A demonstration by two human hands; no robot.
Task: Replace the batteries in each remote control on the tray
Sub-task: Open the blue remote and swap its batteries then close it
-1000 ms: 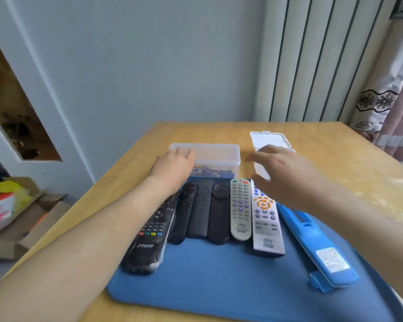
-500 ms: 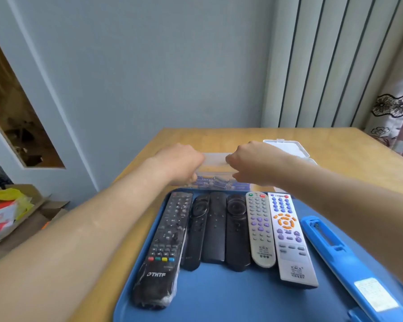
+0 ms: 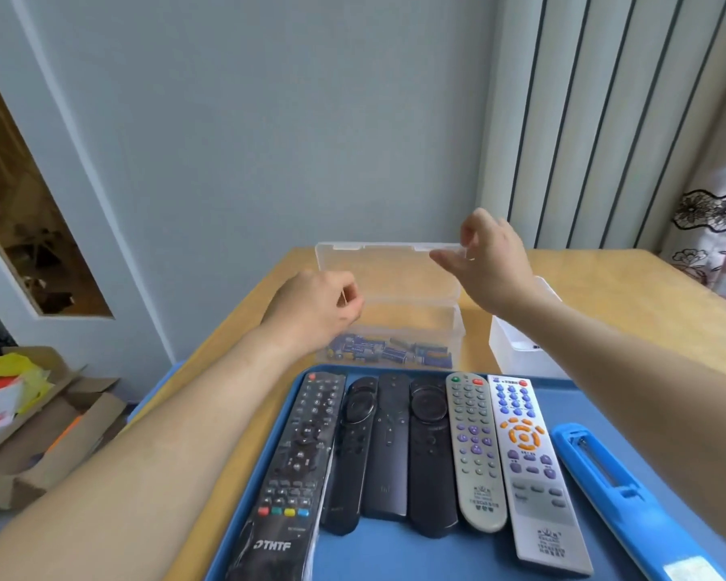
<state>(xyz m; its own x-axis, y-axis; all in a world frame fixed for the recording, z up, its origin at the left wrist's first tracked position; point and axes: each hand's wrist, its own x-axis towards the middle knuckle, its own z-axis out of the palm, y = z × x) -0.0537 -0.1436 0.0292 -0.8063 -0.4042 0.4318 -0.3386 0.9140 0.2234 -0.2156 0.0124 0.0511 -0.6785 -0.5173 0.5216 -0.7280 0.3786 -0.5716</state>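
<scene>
blue tray [image 3: 416, 555] nearest, on the wooden table [image 3: 612, 287]. it holds seven remotes side by side, lengthwise. from the left: black thtf remote [image 3: 288, 475] in a clear wrapper, three plain black remotes [image 3: 388, 446] pressed together, grey remote [image 3: 474, 450], white remote [image 3: 529, 467] with orange keys, and blue remote [image 3: 629, 509] lying apart and angled, back up, with a long open recess in it.

just past the tray's far rim sits the clear box [image 3: 416, 325]. a single layer of blue-labelled batteries [image 3: 390, 354] lies on its floor. its lid [image 3: 388, 270] stands upright at the back.

left hand [image 3: 315, 312] sits at the box's left end, fingers curled. its grip on the wall cannot be told, as the hand hides that corner.

right hand [image 3: 491, 262] is higher, at the lid's top right corner. thumb stretched across the lid's front, fingers bent near its top edge (a pinch or mere contact, cannot tell).

white box [image 3: 516, 350] stands right of the clear box, half behind the right forearm. something small and dark is inside, too hidden to name.

on the floor to the left, open cardboard boxes [image 3: 51, 438] hold yellow and red-white items.
</scene>
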